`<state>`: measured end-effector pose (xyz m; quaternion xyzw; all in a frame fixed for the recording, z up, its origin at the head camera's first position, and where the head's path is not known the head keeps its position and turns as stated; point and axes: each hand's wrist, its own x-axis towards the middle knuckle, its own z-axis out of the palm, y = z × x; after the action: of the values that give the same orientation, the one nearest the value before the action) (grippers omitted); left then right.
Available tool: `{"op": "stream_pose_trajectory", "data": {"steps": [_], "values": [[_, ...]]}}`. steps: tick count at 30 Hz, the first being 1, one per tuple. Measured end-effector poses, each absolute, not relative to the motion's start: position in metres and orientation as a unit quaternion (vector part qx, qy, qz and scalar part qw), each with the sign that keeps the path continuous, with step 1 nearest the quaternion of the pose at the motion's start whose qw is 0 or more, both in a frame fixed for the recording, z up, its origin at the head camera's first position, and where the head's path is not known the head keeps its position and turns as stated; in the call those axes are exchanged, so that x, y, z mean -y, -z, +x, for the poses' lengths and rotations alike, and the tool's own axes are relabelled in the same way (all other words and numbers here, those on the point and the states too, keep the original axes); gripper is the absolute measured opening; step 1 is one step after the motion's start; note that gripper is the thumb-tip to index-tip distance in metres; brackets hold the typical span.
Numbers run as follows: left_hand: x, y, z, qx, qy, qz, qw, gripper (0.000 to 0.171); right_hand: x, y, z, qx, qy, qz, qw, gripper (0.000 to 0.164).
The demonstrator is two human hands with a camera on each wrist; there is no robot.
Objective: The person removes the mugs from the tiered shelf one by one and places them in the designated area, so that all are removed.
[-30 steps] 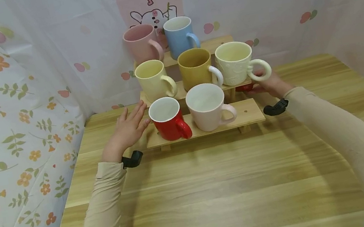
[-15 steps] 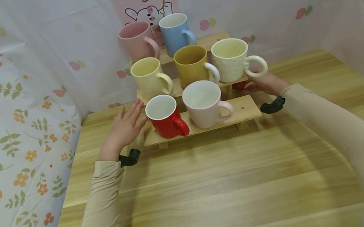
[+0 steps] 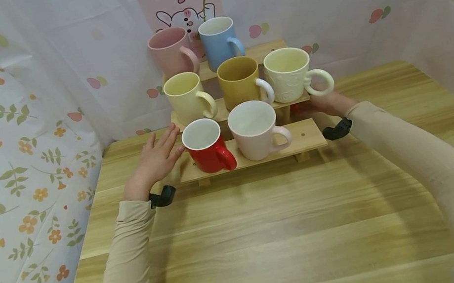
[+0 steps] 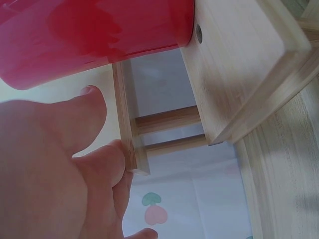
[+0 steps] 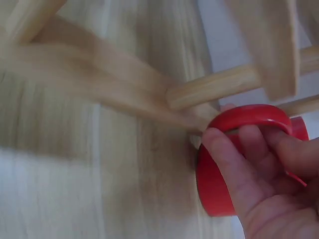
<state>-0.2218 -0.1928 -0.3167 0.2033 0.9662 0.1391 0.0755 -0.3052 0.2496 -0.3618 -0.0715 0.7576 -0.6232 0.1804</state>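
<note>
My right hand point(image 3: 330, 103) is at the right end of a stepped wooden rack point(image 3: 307, 135). Its fingers curl round the handle of a red mug point(image 5: 214, 186), seen close to the rack's dowels in the right wrist view; in the head view that mug is mostly hidden under the middle board. With fairly straight fingers, my left hand point(image 3: 151, 165) touches the left end of the middle board point(image 4: 127, 134). Close to that hand, another red mug point(image 3: 210, 158) stands upright on the lowest board, with a pale pink mug point(image 3: 255, 136) beside it.
The middle board bears a pale yellow mug point(image 3: 186, 100), a mustard mug point(image 3: 239, 84) and a cream embossed mug point(image 3: 288, 83). A dusty pink mug point(image 3: 169, 53) and a blue mug point(image 3: 217, 45) stand on top. Behind the wooden table point(image 3: 269, 234) hangs a patterned cloth point(image 3: 100, 27).
My right hand has shifted slightly left and inward with the red mug, of which less now shows below the middle board. The left hand stays at the rack. The head view has tilted slightly.
</note>
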Motion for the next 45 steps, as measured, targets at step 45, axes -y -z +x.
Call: {"op": "stream_pose_trajectory", "data": {"steps": [45], "values": [[0.192, 0.314, -0.22, -0.964, -0.145, 0.212, 0.072, 0.06, -0.29, 0.266, -0.296, -0.853, 0.508, 0.003, 0.124, 0.034]]}}
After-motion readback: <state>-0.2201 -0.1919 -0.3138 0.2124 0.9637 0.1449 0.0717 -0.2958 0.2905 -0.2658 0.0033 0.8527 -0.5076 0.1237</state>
